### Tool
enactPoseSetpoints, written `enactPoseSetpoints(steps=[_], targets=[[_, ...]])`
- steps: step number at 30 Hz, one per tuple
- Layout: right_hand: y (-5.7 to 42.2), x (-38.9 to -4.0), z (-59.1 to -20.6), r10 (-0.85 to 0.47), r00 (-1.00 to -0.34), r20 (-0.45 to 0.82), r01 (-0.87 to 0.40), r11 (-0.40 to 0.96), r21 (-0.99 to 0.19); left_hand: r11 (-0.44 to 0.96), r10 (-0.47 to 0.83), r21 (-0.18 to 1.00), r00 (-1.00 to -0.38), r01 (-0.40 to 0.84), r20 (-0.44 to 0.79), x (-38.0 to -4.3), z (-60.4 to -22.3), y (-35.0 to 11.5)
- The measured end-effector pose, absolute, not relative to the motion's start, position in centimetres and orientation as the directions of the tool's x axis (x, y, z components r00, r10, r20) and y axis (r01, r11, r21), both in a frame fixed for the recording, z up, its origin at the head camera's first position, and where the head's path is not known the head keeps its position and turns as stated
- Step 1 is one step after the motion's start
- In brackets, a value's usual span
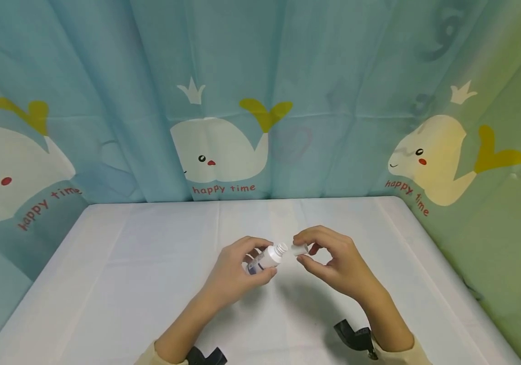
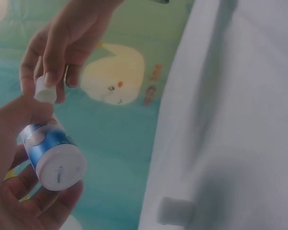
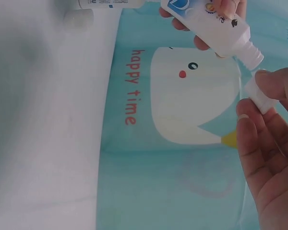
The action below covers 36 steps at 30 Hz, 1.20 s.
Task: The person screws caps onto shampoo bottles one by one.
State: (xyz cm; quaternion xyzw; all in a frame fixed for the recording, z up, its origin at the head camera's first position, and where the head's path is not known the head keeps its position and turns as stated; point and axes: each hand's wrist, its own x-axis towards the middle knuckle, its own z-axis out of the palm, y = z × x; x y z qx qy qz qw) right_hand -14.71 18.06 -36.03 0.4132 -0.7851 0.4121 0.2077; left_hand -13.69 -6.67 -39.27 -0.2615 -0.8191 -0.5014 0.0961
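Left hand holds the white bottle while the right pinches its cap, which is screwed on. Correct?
Not quite: the head view shows the cap off, apart from the threaded neck. The left hand holds the white bottle and the right hand pinches the cap.

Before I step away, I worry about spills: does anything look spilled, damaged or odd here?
Nothing stands out. The left hand holds the uncapped white bottle tilted; the right hand pinches the white cap, apart from it. No spill shows on the white tabletop, and no damage on the bottle's visible parts.
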Motion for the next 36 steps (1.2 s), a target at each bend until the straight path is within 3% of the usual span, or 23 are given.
enactPoseSetpoints(steps=[17, 30, 36], targets=[[17.83, -14.37, -36.16, -0.493, -0.600, 0.630, -0.799, 0.351, -0.488, 0.383, 0.350, 0.767, -0.849, 0.515, 0.395, -13.26, -39.36, -6.19], [17.39, -14.51, -36.24, -0.513, -0.555, 0.656, -0.832, 0.322, -0.452, 0.388, 0.360, 0.772, -0.854, 0.503, 0.375, -13.24, -39.46, -6.22], [17.34, -14.40, -36.20, -0.517, -0.583, 0.627, -0.811, 0.329, -0.483, 0.385, 0.363, 0.766, -0.848, 0.515, 0.387, -13.25, -39.57, -6.18]])
